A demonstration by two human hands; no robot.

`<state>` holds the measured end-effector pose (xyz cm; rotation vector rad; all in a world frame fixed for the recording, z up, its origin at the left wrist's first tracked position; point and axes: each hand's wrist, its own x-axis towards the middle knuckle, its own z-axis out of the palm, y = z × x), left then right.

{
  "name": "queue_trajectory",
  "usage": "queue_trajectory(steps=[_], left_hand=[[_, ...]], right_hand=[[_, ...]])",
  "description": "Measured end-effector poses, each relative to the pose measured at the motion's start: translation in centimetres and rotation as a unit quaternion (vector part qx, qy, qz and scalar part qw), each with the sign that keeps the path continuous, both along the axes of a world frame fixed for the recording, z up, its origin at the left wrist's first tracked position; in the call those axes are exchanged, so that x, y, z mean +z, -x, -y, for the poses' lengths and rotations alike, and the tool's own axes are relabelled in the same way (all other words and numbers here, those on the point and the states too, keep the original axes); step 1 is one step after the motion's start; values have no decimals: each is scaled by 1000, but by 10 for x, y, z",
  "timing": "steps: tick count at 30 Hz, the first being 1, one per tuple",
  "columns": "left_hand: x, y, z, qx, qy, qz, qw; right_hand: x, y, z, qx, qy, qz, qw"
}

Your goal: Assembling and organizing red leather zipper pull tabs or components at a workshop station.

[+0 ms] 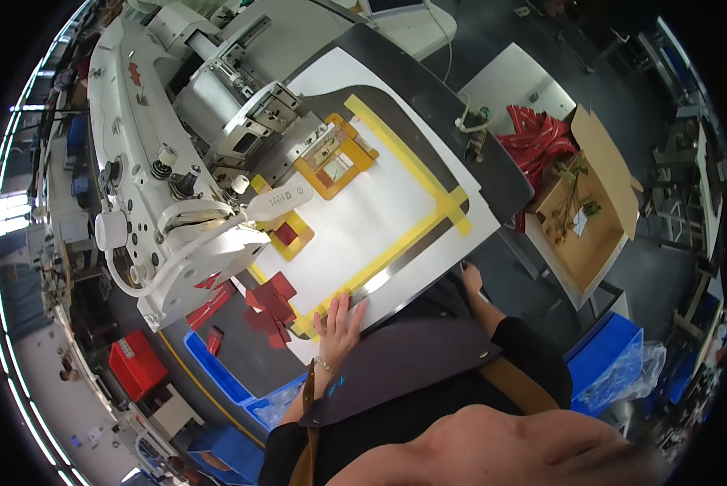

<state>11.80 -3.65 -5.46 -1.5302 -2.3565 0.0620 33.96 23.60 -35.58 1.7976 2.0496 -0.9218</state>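
My left hand (pixel 339 326) lies with fingers stretched and spread on the near edge of a white work sheet (pixel 372 219) bordered with yellow tape. It holds nothing. Close to its left is a loose pile of dark red fabric pieces (pixel 273 308). My right hand (pixel 472 280) is low by the table's near right edge; its fingers are too small and partly hidden to read. Ahead stands a large white sewing machine (pixel 149 162). Beneath its head, a small red patch (pixel 285 234) sits in a yellow holder (pixel 300 229). A yellow clamp frame (pixel 366 153) lies farther back on the sheet.
At the right, an open cardboard box (pixel 602 223) holds dried plant stems, with red fabric (pixel 538 138) heaped beside it. Blue bins stand at lower left (pixel 218 368) and lower right (pixel 611 352). A red bin (pixel 136 363) is on the left. A brown apron (pixel 404 364) covers my lap.
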Motion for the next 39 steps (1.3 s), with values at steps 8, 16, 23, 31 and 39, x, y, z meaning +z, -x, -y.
queue_trajectory(steps=[8, 16, 23, 31, 39], left_hand=[[18, -10, -4, 50, -24, 164, 985], [13, -5, -10, 56, -23, 159, 985], [16, -8, -12, 66, -14, 173, 983], [11, -5, -14, 61, -41, 165, 984], [14, -8, -2, 49, -89, 154, 983]], right_hand=[[76, -48, -2, 100, -17, 26, 994], [76, -165, 79, -170, -45, 88, 981], [65, -274, 59, -175, 76, -34, 981], [67, -344, 24, -149, 9, 7, 989], [54, -268, -30, -81, -236, -2, 968]])
